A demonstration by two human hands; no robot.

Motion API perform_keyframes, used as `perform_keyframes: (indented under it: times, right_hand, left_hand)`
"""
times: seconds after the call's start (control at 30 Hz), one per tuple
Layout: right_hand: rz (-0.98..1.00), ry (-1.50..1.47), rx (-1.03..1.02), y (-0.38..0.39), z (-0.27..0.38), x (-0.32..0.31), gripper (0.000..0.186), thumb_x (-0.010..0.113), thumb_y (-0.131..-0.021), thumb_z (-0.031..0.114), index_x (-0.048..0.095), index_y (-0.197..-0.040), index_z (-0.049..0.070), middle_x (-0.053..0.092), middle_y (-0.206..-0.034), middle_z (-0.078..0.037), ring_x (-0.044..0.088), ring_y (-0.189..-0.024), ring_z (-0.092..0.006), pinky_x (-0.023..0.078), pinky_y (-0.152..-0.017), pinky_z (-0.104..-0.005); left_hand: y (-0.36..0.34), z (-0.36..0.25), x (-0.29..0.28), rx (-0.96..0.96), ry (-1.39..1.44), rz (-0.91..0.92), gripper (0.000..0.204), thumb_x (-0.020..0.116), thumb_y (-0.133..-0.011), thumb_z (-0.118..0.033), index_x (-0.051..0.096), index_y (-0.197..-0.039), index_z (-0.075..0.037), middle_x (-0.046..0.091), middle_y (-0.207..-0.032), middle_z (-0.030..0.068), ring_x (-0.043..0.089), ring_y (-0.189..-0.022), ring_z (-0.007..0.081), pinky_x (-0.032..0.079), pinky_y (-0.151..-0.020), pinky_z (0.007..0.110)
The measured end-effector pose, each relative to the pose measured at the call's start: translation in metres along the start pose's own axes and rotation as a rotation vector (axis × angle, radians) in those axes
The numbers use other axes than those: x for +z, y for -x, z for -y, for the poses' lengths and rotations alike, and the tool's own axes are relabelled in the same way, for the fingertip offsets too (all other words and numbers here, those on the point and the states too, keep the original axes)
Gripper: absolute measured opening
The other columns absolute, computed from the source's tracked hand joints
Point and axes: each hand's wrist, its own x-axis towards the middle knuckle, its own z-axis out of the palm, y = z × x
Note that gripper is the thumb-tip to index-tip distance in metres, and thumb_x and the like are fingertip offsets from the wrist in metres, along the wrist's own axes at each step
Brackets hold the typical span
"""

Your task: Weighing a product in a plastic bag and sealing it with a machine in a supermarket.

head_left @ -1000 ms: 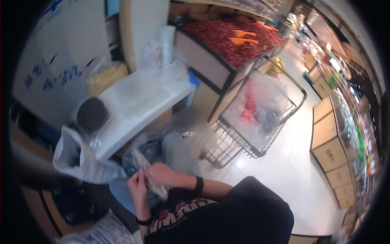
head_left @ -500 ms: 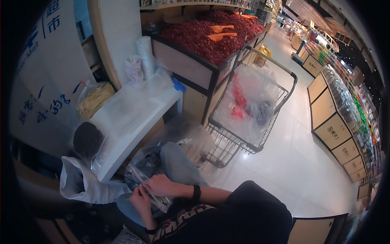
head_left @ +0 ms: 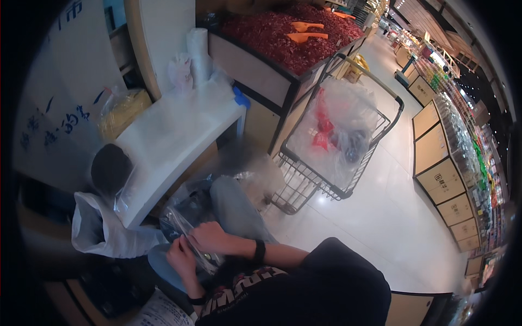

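Over my lap, both hands pinch the gathered edge of a clear plastic bag. My left hand has its fingertips closed on the lower part of that edge. Close beside it, my right hand is also closed on the film, its wrist in a dark band. The bag hangs over my knees, and something dark shows through or behind the film; I cannot make out what. A white plastic sack stands with its mouth gaping to the left of my hands, beside the white table.
The white table carries a dark round object and a plastic bag roll. A bag of yellowish goods lies behind it. A shopping cart holding plastic bags stands right, by a bin of dark red goods with orange scoops.
The whole view has shifted a little. Both hands stay closed on the bag's edge, with my right hand slightly farther along the film.
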Motion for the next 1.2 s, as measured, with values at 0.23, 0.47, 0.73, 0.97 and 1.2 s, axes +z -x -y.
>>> perform_keyframes:
  times: [0.23,0.47,0.73,0.97,1.2]
  right_hand:
    - [-0.172,0.018,-0.014,0.003,-0.034,-0.026,0.021,0.061,-0.075,0.024,0.066,-0.064,0.007,0.062,-0.061,-0.014,0.065,-0.061,-0.0322,0.051,-0.057,-0.0455]
    - [-0.368,0.223,-0.379,-0.010,-0.011,-0.017,0.023,0.058,-0.071,0.010,0.058,-0.094,0.006,0.048,-0.084,-0.007,0.053,-0.082,-0.0243,0.045,-0.072,-0.0329]
    - [0.224,0.631,-0.314,-0.011,-0.007,-0.011,0.022,0.059,-0.075,0.015,0.061,-0.095,0.005,0.054,-0.085,-0.006,0.053,-0.083,-0.0221,0.044,-0.073,-0.0363]
    - [-0.095,0.486,-0.558,-0.002,-0.060,0.074,0.021,0.055,-0.081,0.020,0.063,-0.091,0.004,0.061,-0.096,-0.011,0.053,-0.097,-0.0308,0.041,-0.084,-0.0414]
    - [0.058,0.395,-0.554,-0.027,-0.053,0.094,0.037,0.058,-0.080,0.025,0.062,-0.110,0.003,0.057,-0.114,-0.018,0.048,-0.116,-0.0358,0.035,-0.098,-0.0477]
  left_hand:
    - [0.001,0.061,-0.013,-0.200,-0.168,-0.251,0.024,0.058,-0.092,-0.026,0.068,-0.084,-0.006,0.065,-0.072,0.0179,0.063,-0.065,0.0382,0.048,-0.057,0.047]
    - [-0.021,-0.016,-0.013,0.196,-0.313,-0.032,0.014,0.064,-0.082,-0.015,0.062,-0.070,-0.008,0.062,-0.066,0.0103,0.063,-0.061,0.0278,0.049,-0.056,0.038]
    - [-0.024,-0.024,-0.011,0.298,-0.280,0.023,0.010,0.066,-0.070,-0.010,0.057,-0.066,-0.007,0.059,-0.062,0.0099,0.061,-0.059,0.0285,0.048,-0.055,0.038]
    - [-0.002,-0.050,0.017,0.633,-0.501,0.196,0.007,0.060,-0.066,-0.014,0.061,-0.069,-0.007,0.060,-0.069,0.0064,0.062,-0.067,0.0209,0.046,-0.067,0.033]
    - [0.005,-0.057,0.006,0.707,-0.486,0.218,0.013,0.060,-0.065,-0.015,0.063,-0.074,-0.006,0.059,-0.067,0.0050,0.060,-0.064,0.0202,0.045,-0.063,0.031]
